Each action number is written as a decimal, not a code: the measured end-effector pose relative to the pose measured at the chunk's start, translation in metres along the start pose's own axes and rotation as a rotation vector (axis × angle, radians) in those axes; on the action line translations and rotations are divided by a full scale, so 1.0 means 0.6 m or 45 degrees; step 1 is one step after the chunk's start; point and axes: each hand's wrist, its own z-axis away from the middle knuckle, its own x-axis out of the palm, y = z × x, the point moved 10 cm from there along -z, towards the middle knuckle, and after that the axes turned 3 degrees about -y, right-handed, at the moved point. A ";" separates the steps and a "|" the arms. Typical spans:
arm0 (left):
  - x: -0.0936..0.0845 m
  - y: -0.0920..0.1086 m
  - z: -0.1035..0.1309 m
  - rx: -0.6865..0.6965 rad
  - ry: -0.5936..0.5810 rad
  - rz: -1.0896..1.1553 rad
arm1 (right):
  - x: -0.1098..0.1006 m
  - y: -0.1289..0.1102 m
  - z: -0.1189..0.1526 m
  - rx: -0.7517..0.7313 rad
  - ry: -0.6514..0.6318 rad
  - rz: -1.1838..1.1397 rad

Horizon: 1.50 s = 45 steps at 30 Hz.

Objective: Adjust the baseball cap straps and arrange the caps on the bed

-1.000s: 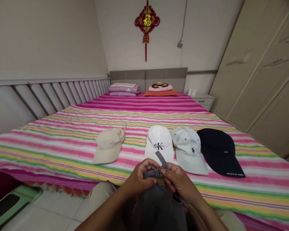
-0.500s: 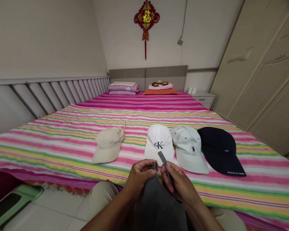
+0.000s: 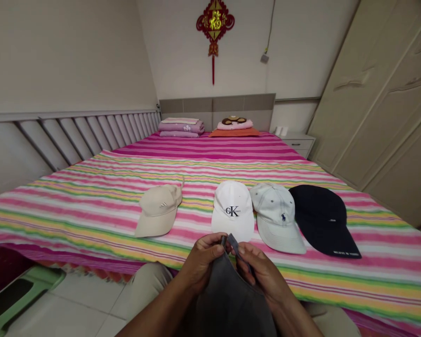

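A dark grey cap (image 3: 233,299) hangs over my lap, its back opening facing up. My left hand (image 3: 204,262) pinches the cap's edge by a small dark buckle (image 3: 223,241). Between the thumb and fingers of my right hand (image 3: 261,269) is the cap's grey strap (image 3: 233,243), its free end pointing up beside the buckle. Beyond my hands lie a white cap (image 3: 232,210) with black letters, a pale blue-grey cap (image 3: 275,215) and a black cap (image 3: 323,217), side by side. A beige cap (image 3: 159,208) rests apart on the left.
The caps lie on a striped bedspread (image 3: 91,206). Folded purple bedding (image 3: 180,127) and a pink folded item (image 3: 234,125) are near the headboard (image 3: 196,106). A green stool (image 3: 28,290) stands at the lower left, a nightstand (image 3: 298,142) at the back right.
My right hand has brought the strap's free end lower and left, closer to the buckle at my left hand. The view has shifted slightly. The caps on the bed have stayed in place.
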 end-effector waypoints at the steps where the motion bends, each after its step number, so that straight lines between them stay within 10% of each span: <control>1: -0.001 -0.001 0.000 -0.005 0.008 0.000 | -0.001 0.002 -0.001 0.007 0.002 0.002; 45: -0.002 -0.016 0.014 -0.170 -0.036 -0.366 | -0.002 -0.001 0.008 -0.010 0.063 0.085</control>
